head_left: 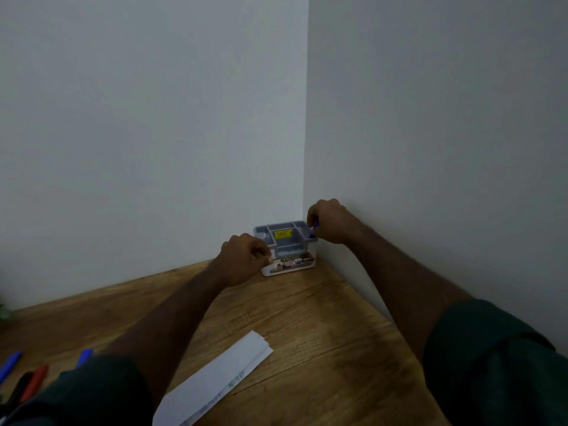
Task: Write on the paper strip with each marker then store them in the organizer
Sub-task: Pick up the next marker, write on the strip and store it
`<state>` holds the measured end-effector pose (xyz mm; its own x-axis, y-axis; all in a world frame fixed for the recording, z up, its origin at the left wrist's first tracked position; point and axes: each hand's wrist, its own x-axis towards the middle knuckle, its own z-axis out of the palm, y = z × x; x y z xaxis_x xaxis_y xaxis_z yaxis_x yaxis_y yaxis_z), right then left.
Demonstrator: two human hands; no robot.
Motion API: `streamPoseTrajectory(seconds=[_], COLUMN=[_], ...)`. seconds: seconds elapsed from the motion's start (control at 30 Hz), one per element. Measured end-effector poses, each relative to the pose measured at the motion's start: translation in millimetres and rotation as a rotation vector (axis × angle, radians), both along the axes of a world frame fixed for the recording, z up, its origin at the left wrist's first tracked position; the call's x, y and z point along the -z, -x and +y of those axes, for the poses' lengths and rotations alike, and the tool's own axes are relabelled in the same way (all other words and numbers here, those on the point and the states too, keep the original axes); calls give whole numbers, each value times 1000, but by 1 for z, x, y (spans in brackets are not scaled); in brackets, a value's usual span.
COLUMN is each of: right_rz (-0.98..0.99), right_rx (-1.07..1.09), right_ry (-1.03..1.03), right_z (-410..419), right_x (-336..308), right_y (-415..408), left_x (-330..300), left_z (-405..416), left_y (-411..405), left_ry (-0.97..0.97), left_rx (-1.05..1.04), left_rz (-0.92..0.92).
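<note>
Organizer point(287, 245): a small grey plastic tray with several open-top compartments, sitting on a white base, standing in the far corner of the wooden bench point(322, 318) where the two walls are meeting. A yellow sticker point(283, 234) is showing inside the middle compartment; its print is too small to read. A printed label band point(293, 262) is running along the white front; only the letters "OP" are making themselves out at its right end, the rest is blurred.

Right hand point(327, 221): hovering over the organizer's right end, fingers curled and pinching a blue marker point(314, 231), which is pointing down into the rightmost compartment. How deep it is sitting cannot be told.

Left hand point(244, 256): fingers curled, resting against the organizer's front left corner; whether it is actually gripping the wall cannot be told.

Paper strip point(215, 379): a long white strip lying diagonally near the front edge of the bench, between the two forearms. Faint greenish writing is showing along its lower edge, not legible.

Remaining markers, lying near the front left corner of the bench: two blue markers point(10, 364), one of them partly hidden behind the left sleeve; a red marker point(35, 381); a black marker point(18, 390) just beside the red.
</note>
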<state>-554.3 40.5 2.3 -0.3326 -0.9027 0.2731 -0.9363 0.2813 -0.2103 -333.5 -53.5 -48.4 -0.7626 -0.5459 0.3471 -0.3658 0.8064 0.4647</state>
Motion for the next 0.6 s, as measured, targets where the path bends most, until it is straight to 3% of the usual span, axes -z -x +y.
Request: streamPoseTrajectory(seconds=[0.33,0.43,0.6], right_rz=[-14,-16,-111], right_rx=[-18,-98,-357], right_ry=[220,294,249], right_z=[31,33,33], right_x=[-11,-10,14], right_y=[-29,-71,-169], left_x=[-14,-20,-18], left_z=[17,31,48], left_y=[-40,-68,-140], left_ry=[-1,1,-15], left_rx=[-11,-11,-111], left_rz=[45,85,109])
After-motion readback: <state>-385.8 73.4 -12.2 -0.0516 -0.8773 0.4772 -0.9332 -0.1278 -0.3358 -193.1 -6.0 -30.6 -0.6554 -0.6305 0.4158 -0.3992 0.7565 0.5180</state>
